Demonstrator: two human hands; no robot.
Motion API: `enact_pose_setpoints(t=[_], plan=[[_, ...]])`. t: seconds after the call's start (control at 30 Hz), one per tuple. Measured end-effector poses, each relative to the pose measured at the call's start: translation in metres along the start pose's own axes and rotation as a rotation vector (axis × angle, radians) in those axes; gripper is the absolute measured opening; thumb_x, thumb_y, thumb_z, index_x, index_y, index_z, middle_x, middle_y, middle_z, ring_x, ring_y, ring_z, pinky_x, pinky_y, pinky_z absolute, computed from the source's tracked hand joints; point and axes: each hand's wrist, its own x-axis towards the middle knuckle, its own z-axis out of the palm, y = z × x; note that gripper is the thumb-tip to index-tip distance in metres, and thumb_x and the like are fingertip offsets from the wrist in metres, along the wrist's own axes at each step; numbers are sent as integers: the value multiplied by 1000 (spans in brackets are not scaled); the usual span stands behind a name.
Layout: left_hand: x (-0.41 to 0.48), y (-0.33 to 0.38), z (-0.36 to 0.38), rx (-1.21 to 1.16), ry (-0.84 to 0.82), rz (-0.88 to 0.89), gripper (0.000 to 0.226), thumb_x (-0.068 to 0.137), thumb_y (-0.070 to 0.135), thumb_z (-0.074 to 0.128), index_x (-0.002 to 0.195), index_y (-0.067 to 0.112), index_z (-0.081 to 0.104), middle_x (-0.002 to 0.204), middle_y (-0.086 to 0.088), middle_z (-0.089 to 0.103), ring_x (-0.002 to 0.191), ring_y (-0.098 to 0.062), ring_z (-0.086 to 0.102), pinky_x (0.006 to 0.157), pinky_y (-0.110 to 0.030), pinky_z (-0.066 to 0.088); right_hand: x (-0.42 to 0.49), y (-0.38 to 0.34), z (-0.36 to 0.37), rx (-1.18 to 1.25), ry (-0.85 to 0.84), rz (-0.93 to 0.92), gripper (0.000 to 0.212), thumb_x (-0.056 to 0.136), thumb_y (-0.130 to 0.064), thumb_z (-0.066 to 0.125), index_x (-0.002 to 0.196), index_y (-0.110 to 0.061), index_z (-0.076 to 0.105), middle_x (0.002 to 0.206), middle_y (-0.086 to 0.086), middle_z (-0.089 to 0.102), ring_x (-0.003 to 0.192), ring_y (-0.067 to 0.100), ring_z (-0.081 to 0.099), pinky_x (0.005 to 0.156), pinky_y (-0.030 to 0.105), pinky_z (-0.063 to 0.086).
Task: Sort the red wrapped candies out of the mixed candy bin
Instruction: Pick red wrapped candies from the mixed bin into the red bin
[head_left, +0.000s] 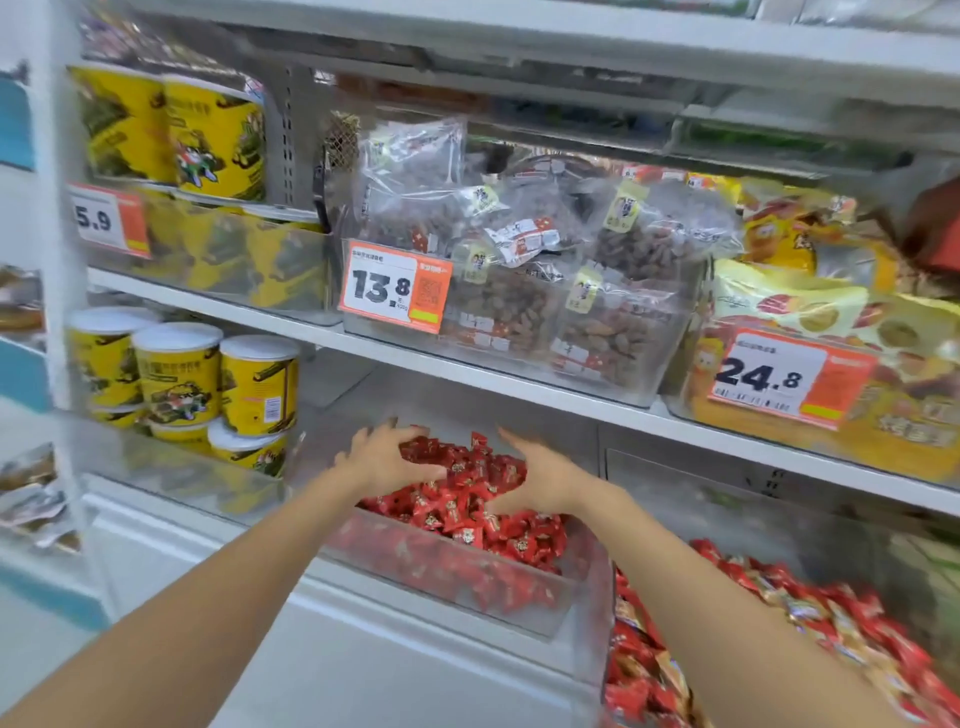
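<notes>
A clear bin holds red candies. The left hand grips some; the right hand presses them, fingers straight.

Red wrapped candies heaped high, filling clear plastic bin.

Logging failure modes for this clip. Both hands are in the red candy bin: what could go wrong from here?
1. Spill: the red candies are heaped above the front wall of the clear bin. The left hand gripping a clump and the right hand pressing the heap could push pieces over it.
2. Remixing: the neighbouring bin on the right holds similar red wrappers among gold ones, so strays landing there would likely be hard to find.
</notes>
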Motion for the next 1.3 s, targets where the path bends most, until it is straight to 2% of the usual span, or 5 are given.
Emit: enact_pose_setpoints(t=[0.23,0.57,0.73,1.07,1.3], plan=[[-43,37,14,-209,52,218,40,86,30,68,123,20,60,128,3,56,112,-10,52,97,-24,38,-70,53,-31,-27,333,-45,39,94,-29,59,131,-19,55,137,-4,53,130,14,46,101,21,30],[-111,210,98,-223,-150,544,24,88,24,64,112,21,63,109,2,63,95,-14,60,81,-25,47,-200,171,-64,19,350,253,25,95,-28,58,119,-19,61,129,-1,58,115,14,54,84,18,36],[-90,225,168,-56,-180,463,31,92,12,56,123,11,60,130,-6,58,121,-19,53,97,-23,39,-218,206,-56,22,345,238,26,96,-20,54,120,-15,64,119,-5,63,104,9,55,81,16,36],[-50,229,224,334,-189,339,56,90,53,52,142,43,34,151,-3,30,135,-29,27,112,-44,26,-161,223,-38,-161,51,180,46,100,-31,48,145,-30,39,152,1,38,121,14,49,114,44,26],[-51,226,215,58,-30,310,14,83,44,68,92,35,61,113,8,65,117,-21,51,99,-38,31,-169,241,-51,-51,224,211,22,85,-28,72,104,-21,62,92,-3,63,84,15,56,85,30,40]])
